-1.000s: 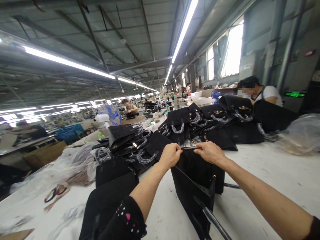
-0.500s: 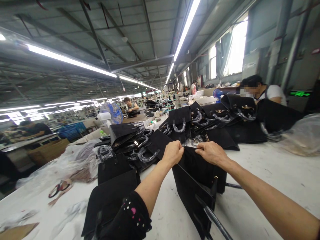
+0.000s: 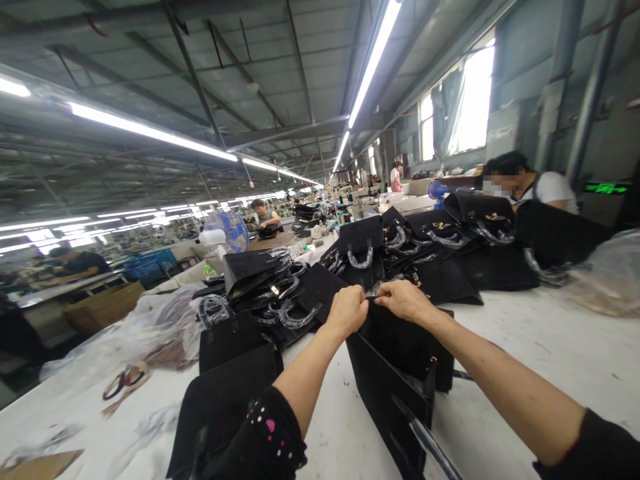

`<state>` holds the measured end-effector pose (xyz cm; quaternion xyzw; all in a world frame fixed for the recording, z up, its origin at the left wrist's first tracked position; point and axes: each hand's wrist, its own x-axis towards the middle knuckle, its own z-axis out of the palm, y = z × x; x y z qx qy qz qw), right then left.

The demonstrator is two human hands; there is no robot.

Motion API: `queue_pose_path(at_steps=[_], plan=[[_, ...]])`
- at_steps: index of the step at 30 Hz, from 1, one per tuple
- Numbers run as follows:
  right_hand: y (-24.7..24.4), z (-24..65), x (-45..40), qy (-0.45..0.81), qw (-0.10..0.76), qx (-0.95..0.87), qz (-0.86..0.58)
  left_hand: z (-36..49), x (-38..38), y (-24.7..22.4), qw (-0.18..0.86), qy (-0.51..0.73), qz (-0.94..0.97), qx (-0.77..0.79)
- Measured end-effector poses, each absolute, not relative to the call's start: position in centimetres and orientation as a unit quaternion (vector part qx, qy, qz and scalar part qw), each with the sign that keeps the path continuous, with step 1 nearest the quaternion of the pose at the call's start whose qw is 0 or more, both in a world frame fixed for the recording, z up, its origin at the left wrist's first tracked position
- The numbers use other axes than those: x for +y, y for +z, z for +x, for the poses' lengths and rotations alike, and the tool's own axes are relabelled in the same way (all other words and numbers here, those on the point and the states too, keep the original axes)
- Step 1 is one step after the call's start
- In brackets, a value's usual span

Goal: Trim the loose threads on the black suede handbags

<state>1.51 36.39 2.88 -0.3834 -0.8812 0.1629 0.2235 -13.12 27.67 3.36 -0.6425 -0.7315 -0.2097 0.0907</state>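
A black handbag (image 3: pixel 385 380) stands opened out on the white table in front of me, its plastic-wrapped handle jutting toward me at the lower right. My left hand (image 3: pixel 349 309) pinches the far top edge of this bag. Close beside it, my right hand (image 3: pixel 404 300) grips the same edge, fingers closed. Small gold-coloured hardware shows on the bag's right side. The fingertips of both hands are partly hidden by the knuckles. By my left forearm lies another black handbag (image 3: pixel 227 403), with its flap toward me.
Black handbags with wrapped handles (image 3: pixel 363 243) are heaped across the back of the white table (image 3: pixel 540 373). Clear plastic sheeting (image 3: pixel 135 327) lies at left, more plastic (image 3: pixel 613 273) at far right. A blue fan (image 3: pixel 233 232) stands beyond. A co-worker (image 3: pixel 535 180) sits behind the heap.
My right hand has shifted left along the bag's edge, nearer my left hand. Both hands keep hold of the handbag. The view has moved slightly.
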Motion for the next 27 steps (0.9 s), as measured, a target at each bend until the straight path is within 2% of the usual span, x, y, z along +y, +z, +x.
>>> queue_pose_path(at_steps=[12,27], plan=[[2.5,2.0,36.6,0.189,0.246,-0.876,-0.370,-13.9,27.0,3.0,0.061,-0.231,-0.652,-0.720],[2.5,1.6,35.7,0.151,0.231,-0.872,-0.404,-13.0,27.8,3.1,0.090,-0.191,-0.612,-0.762]])
